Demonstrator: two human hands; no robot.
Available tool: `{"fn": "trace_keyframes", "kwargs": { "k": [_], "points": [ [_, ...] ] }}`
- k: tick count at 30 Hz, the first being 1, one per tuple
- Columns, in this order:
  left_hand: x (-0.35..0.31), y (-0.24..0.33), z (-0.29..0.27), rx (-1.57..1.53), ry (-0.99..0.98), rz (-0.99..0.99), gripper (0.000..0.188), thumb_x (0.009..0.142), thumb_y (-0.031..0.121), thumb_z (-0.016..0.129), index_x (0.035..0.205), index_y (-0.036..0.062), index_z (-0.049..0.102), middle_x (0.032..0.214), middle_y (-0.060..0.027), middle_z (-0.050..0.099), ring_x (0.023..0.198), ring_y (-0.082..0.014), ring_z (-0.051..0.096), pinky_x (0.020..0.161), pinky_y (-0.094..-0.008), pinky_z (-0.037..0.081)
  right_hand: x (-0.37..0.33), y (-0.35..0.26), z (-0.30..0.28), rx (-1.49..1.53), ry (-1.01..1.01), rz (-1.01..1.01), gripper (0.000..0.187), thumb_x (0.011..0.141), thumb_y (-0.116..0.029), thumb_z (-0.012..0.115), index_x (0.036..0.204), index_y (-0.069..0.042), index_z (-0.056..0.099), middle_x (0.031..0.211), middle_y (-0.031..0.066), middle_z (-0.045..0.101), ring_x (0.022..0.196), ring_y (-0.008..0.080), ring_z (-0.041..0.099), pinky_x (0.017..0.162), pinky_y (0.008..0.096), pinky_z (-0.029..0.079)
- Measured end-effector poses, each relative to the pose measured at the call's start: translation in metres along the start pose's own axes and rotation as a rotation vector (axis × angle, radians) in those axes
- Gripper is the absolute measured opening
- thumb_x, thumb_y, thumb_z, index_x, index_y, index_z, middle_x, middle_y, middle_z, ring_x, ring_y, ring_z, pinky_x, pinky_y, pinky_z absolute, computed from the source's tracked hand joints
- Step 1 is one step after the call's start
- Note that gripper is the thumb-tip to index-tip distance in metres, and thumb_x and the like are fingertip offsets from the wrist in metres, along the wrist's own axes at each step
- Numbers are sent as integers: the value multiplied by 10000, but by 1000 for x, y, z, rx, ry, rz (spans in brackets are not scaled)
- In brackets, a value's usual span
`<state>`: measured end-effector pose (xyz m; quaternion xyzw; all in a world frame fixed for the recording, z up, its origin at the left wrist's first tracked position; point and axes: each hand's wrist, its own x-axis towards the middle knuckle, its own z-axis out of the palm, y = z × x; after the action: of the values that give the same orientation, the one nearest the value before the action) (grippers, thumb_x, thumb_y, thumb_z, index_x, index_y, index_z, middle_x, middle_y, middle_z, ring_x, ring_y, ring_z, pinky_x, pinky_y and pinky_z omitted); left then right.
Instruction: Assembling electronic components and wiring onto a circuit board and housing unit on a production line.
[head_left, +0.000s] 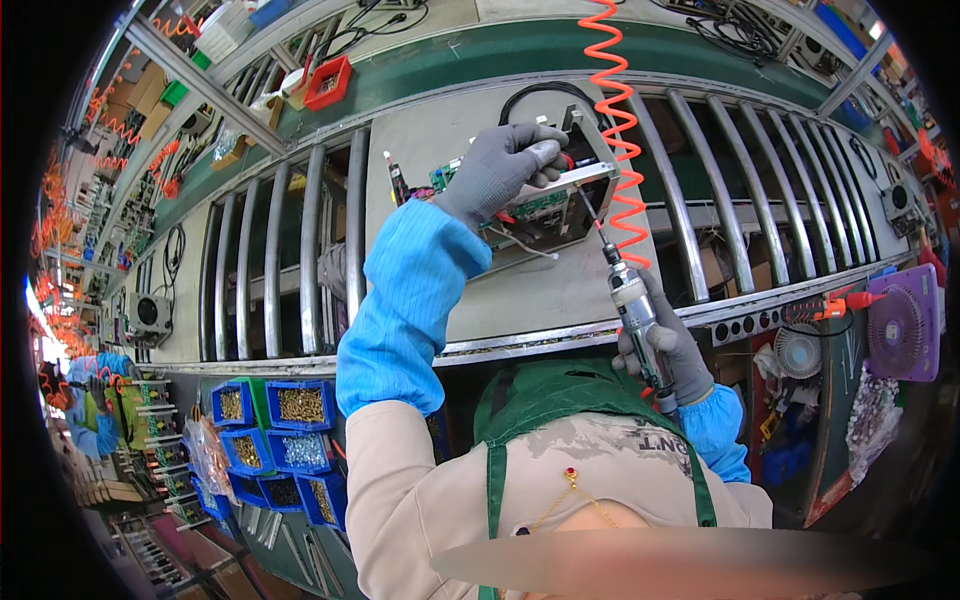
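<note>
Left hand (500,165), grey-gloved, grip clamped on top edge of open metal housing (570,190) tilted on grey surface (540,290); green circuit board (535,208) and wires inside. Right hand (668,345), grey-gloved, grip clamped around electric screwdriver (632,310), bit at housing's lower right corner. Orange coiled hose (615,120) just beside housing. Blue bins (280,440) at lower left: brass-coloured screws in several, silver screws in one. Red tray (328,82) beyond conveyor, contents unclear.
</note>
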<state>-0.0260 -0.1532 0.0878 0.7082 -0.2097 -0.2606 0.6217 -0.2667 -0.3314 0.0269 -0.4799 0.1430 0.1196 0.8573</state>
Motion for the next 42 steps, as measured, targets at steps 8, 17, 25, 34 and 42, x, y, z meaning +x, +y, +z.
{"fn": "trace_keyframes", "kwargs": {
  "k": [8,17,25,34,42],
  "points": [
    [35,-30,1,497,112,125,198,874,162,589,1030,84,682,929,-117,683,817,-236,644,768,-371,497,-4,-9,-5,71,7,92,959,661,-273,662,1489,-227,182,779,104,560,578,145,588,644,303,554],
    [64,-35,-2,803,-225,28,237,862,183,595,1050,68,683,926,-140,693,830,-238,643,788,-341,482,-4,-10,-8,68,2,106,950,678,-255,639,1496,-221,156,785,101,560,561,144,578,641,309,552],
    [67,-26,-2,829,-236,-84,256,838,201,618,1046,69,689,924,-139,694,826,-230,640,779,-343,485,-3,-5,-6,77,1,99,978,671,-287,660,1498,-218,143,790,108,559,563,149,578,643,312,549],
    [73,-28,-4,793,-249,-104,263,819,214,667,1041,80,703,886,-103,696,777,-162,619,726,-315,491,-3,0,-3,81,-5,69,970,678,-275,659,1497,-232,142,805,115,554,583,157,596,616,296,552],
    [66,-30,-11,588,-290,-194,328,765,206,636,1068,99,698,937,-124,696,857,-207,644,785,-335,491,-4,2,1,40,5,39,1047,649,-425,734,1492,-192,159,772,97,562,586,152,592,632,317,562]
  ]
}}
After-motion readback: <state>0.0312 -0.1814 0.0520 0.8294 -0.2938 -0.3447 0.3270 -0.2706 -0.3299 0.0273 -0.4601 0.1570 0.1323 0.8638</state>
